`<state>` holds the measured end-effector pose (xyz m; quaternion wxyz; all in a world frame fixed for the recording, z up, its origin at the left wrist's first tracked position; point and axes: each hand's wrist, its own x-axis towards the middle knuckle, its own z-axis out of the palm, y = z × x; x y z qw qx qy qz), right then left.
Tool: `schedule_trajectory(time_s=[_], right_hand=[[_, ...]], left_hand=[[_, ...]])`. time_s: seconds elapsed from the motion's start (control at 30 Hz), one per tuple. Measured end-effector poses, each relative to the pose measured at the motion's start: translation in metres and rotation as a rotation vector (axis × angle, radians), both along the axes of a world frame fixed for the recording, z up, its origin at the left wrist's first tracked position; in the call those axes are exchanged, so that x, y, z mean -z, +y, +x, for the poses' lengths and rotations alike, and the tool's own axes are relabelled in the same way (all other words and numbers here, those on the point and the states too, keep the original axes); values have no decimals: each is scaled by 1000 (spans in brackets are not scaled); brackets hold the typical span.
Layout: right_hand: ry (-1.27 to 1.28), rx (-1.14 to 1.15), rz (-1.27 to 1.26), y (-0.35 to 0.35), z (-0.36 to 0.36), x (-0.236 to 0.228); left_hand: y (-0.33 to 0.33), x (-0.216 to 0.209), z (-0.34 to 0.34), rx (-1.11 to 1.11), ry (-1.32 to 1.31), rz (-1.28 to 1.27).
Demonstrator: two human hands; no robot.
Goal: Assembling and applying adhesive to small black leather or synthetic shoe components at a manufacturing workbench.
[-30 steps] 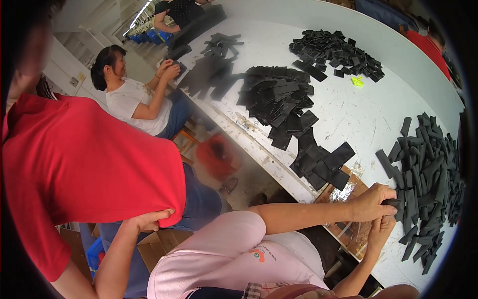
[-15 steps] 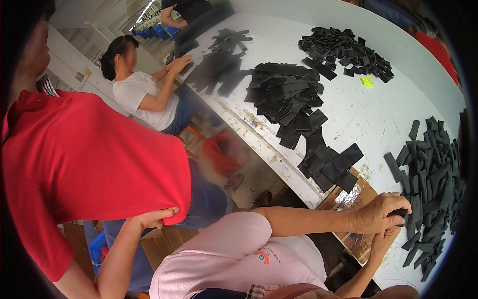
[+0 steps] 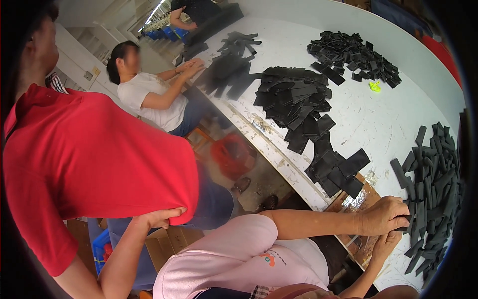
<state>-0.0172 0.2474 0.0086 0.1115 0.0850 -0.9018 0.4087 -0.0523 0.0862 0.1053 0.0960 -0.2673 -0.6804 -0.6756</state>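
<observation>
- Black strips (image 3: 433, 189) are lying in a loose heap at the right end of the white counter (image 3: 368, 119), close to its near edge.
- Left hand (image 3: 383, 215) is reaching across the pink shirt (image 3: 234, 259) to the near edge of that heap, its grip curling closed on the end of a strip.
- Right hand (image 3: 386, 245) is sitting just beneath the left hand at the counter edge; its fingers are mostly hidden, so I cannot tell its grip.
- Flat black rectangular pieces (image 3: 303, 107) are trailing in an overlapping row down the middle of the counter.
- Another black pile (image 3: 356, 55) is resting farther back, with a small yellow-green scrap (image 3: 374, 86) beside it.
- A person in a red shirt (image 3: 99, 164) is standing at the left, and a person in a white shirt (image 3: 149, 99) is sitting at the counter.
</observation>
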Motion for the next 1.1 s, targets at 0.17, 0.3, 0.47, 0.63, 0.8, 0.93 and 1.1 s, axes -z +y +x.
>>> schedule_trajectory(time_s=[0.17, 0.3, 0.47, 0.63, 0.8, 0.93, 1.1], right_hand=[[-40, 4, -364, -21, -2, -33], [-118, 39, -336, 5, 0, -1], [-219, 79, 171, -4, 7, -22], [-143, 73, 61, -26, 4, -48], [-23, -50, 90, -35, -9, -55], [58, -3, 6, -37, -10, -70], [-39, 30, 106, -36, -5, -83]], left_hand=[[3, 1, -3, 44, 22, 200], [-4, 5, -7, 196, -5, 168], [3, 6, -1, 40, 19, -23], [-8, -10, 8, 107, -45, 141], [-14, -1, 2, 101, -14, 217], [-13, -1, -4, 210, -29, 218], [-4, -5, -5, 151, -16, 144]])
